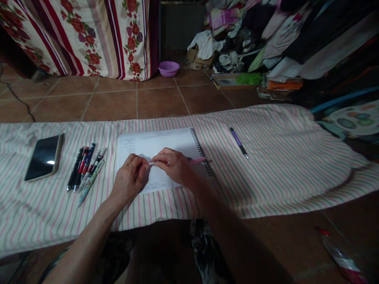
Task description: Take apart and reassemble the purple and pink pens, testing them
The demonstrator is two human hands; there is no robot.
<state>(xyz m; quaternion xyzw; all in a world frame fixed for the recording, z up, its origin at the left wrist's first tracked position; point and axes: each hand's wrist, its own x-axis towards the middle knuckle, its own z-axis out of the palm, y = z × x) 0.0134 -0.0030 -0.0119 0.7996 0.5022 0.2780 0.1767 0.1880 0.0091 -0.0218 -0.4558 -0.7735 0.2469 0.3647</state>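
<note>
Over a spiral notebook [174,138], both my hands are closed and meet at the fingertips. A small whitish piece [151,163] is pinched between them; its exact kind is too small to make out. My left hand [132,173] grips its left end, and my right hand [174,163] grips it from the right. Past my right wrist a slim pink pen-like thing [199,160] juts out over the notebook's coil. Its other end is hidden behind the hand, so I cannot tell whether it is held.
Left of the notebook lie several pens [87,169] side by side, then a dark phone [44,157]. To the right is a purple pen [238,142]. A striped cloth [284,165] covers the low table. Beyond are a purple basin [168,69] and piled clothes; a bottle [340,252] lies lower right.
</note>
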